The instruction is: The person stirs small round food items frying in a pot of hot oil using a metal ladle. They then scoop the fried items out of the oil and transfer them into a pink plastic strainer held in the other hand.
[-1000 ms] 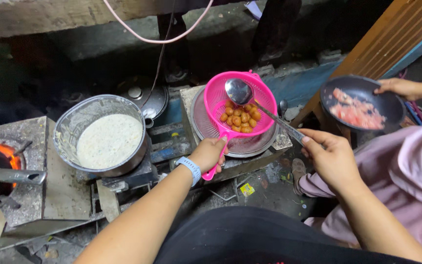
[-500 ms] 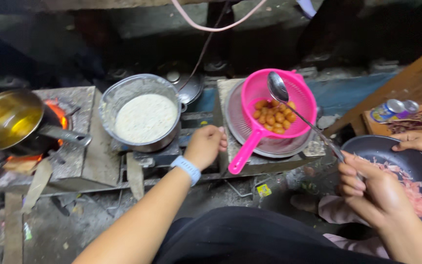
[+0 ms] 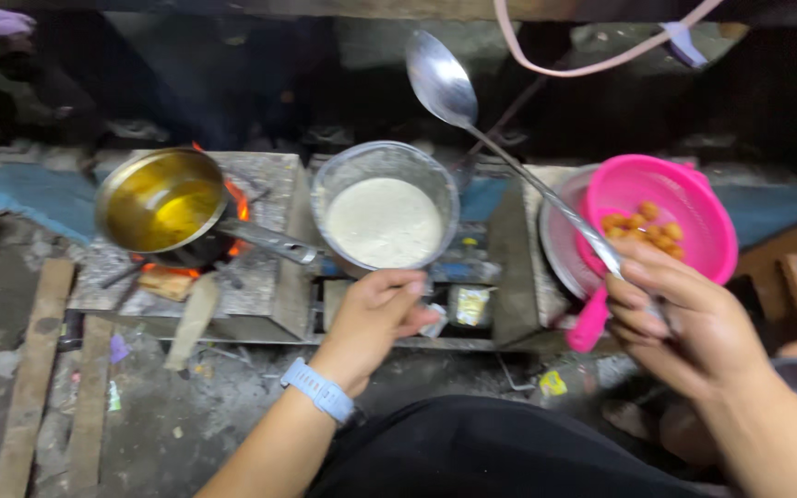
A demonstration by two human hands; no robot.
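small yellow packet (image 3: 470, 304) lies beside left hand (image 3: 382, 309).

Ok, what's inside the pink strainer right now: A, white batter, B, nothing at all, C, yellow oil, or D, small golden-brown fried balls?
D: the pink strainer holds a cluster of fried balls; the batter sits in the steel bowl and the oil in the pan over the fire.
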